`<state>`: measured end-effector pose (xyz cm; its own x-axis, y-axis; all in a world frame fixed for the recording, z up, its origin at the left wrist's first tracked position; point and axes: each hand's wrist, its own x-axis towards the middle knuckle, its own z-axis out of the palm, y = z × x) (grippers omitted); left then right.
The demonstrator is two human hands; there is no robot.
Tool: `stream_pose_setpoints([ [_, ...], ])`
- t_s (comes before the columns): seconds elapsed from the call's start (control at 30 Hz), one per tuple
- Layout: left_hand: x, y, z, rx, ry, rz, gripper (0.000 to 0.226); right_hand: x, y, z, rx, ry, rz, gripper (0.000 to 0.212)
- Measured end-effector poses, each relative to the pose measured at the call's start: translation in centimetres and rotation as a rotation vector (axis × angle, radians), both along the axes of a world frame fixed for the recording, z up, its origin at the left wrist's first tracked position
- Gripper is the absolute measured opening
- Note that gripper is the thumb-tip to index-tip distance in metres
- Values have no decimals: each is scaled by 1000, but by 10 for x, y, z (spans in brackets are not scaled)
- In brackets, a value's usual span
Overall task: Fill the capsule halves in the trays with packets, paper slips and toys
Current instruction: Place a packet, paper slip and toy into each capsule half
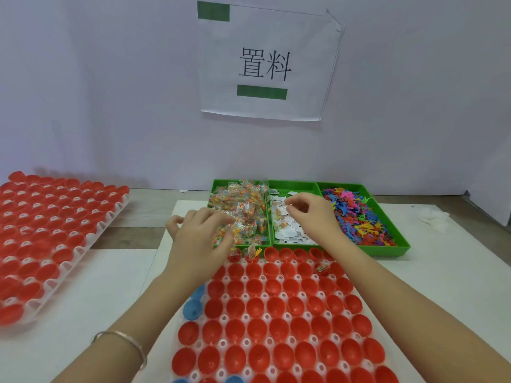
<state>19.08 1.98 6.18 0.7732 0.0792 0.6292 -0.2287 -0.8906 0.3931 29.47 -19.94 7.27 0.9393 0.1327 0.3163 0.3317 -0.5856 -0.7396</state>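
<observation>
Left hand [199, 233] curled round packets [243, 208], 12 o'clock; right hand [312, 214] pinched paper slip [288, 206], likely gathering fillings for capsule halves [276, 308].

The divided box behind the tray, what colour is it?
The box is bright green; the head view shows it.
</observation>
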Motion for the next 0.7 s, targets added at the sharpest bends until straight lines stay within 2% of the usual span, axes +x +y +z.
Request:
stream_pose_setpoints([
  [0.1,26,-4,3,-161,135,-22,19,11,-13,-5,69,3,-158,17],
  [0.13,35,-6,5,-259,222,-46,21,14,-18,-8,32,44,-157,19],
  [0.2,52,-9,6,-362,369,-64,22,16,-26,-13,-193,182,-63,21],
  [0.27,67,-13,3,-285,464,-52,21,17,-28,-19,-446,286,41,15],
  [0.37,81,-21,1,-177,562,-88,18,19,-25,-21,-585,319,54,34],
  [0.5,91,-32,1,-107,639,-89,16,18,-24,-18,-605,274,31,19],
  [0.6,95,-37,-1,-38,637,-38,15,15,-33,-21,-620,189,-17,18],
  [0.7,96,-42,-2,-3,620,-25,24,12,-42,-26,-419,153,-52,13],
])
